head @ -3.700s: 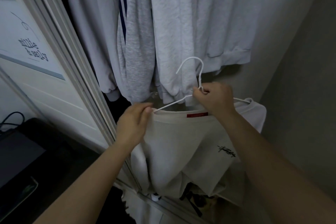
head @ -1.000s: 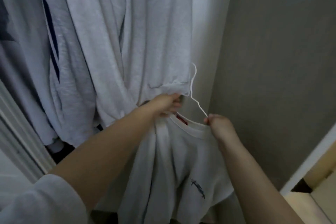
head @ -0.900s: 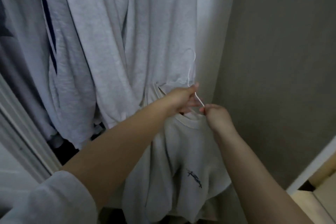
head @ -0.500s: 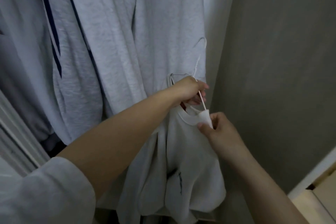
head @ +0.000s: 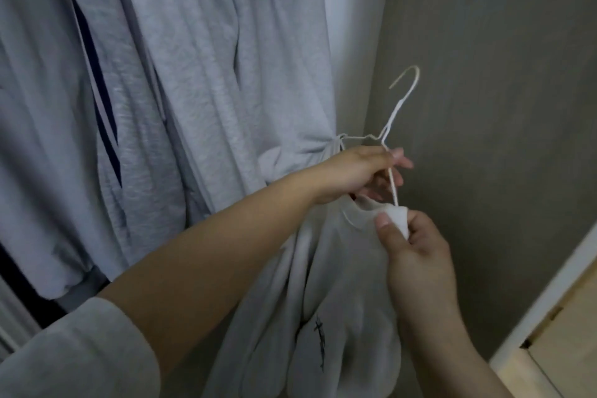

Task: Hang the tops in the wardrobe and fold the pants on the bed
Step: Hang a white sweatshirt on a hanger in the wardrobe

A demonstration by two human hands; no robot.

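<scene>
Up close, grey hanging sweatshirts (head: 200, 81) fill the wardrobe beside a cream cotton top (head: 326, 300) on a thin white wire hanger (head: 392, 119); left hand (head: 358, 174) curls round the hanger, right hand (head: 416, 255) pinches the top's shoulder fabric

The right hand (head: 416, 255) has dropped from the hanger (head: 392, 126) wire to pinch the top (head: 339, 284) at its collar.
</scene>
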